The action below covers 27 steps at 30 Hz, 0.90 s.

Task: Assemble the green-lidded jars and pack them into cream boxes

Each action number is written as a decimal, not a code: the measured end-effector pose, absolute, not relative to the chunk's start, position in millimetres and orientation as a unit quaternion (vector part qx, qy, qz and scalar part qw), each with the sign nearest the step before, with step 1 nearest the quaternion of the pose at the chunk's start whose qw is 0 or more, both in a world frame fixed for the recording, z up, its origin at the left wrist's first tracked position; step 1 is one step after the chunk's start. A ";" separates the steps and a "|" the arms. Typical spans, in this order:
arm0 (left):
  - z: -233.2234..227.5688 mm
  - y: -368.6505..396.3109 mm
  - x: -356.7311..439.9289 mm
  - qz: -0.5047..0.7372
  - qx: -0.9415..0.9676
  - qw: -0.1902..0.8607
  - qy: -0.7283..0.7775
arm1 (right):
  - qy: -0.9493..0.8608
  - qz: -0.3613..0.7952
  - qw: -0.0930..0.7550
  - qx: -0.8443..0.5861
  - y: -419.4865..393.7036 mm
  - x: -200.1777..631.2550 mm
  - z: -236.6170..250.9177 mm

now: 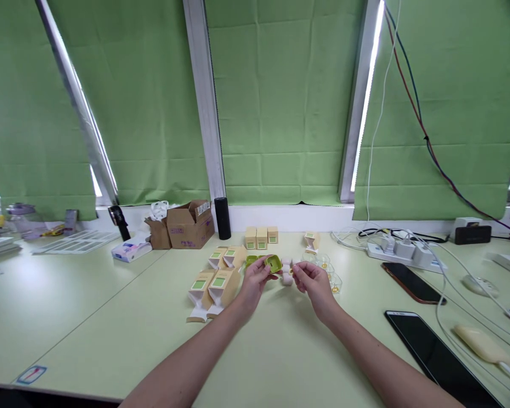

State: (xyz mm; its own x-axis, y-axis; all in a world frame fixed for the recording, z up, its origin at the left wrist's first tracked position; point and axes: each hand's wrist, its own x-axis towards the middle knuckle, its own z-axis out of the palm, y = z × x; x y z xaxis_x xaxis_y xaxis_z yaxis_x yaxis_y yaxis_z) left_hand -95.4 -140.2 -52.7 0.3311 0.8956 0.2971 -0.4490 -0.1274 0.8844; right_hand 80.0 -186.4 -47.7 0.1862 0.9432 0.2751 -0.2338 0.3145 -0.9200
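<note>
1. Head view. Left hand [255, 279] is curled, fingers pinched on a green case [274, 263], a small glossy plastic piece with rounded corners, held just above the table [110, 317].
2. Right hand [312, 281] has thumb and forefinger pinched narrow near the case's right side; too small to tell whether anything sits between them.
3. Between the two hands, just behind them, small pale pink blocks [287, 273] rest on the table, matte and rounded.
4. Left of the case: open cartons [215, 286], tan card with green square labels, flaps out, lying flat.
5. Behind the case: three shut cartons [261, 237] in a row, upright, same tan card.
6. Right of the case: clear plastic cups [329, 272] with something yellow inside.
7. Far left of the case: brown corrugated box [190, 224], open; black cylinder [222, 217] beside it.
8. Far right of the case: white power strip [402, 249], two dark phones [412, 281], glossy screens.
9. Table is smooth pale green.
</note>
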 end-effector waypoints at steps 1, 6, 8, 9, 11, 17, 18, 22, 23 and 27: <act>-52.7 -140.5 -95.3 0.535 0.527 0.625 0.213 | -0.446 0.452 0.670 -0.384 -186.0 80.2 -47.6; -51.7 -142.5 -94.4 0.526 0.533 0.627 0.214 | -0.415 0.488 0.673 -0.369 -183.5 81.9 -49.0; -51.2 -143.2 -93.9 0.522 0.534 0.630 0.214 | -0.404 0.493 0.678 -0.367 -182.7 82.8 -49.6; -51.0 -143.4 -93.6 0.520 0.536 0.630 0.213 | -0.400 0.494 0.679 -0.367 -182.5 83.2 -49.8; -50.8 -143.9 -93.0 0.515 0.539 0.632 0.211 | -0.395 0.498 0.678 -0.368 -182.5 83.9 -50.1; -48.7 -146.6 -92.5 0.507 0.543 0.637 0.205 | -0.418 0.490 0.682 -0.347 -184.2 84.3 -50.8; -48.2 -147.1 -92.5 0.508 0.542 0.637 0.204 | -0.427 0.483 0.684 -0.342 -184.3 84.1 -51.0; -47.4 -147.6 -92.5 0.509 0.541 0.636 0.208 | -0.458 0.456 0.687 -0.332 -183.5 82.4 -52.5; -47.8 -147.3 -92.6 0.508 0.542 0.636 0.208 | -0.466 0.446 0.687 -0.335 -183.4 81.7 -52.8; -49.4 -146.3 -93.0 0.496 0.549 0.641 0.203 | -0.515 0.362 0.681 -0.374 -185.8 79.1 -53.2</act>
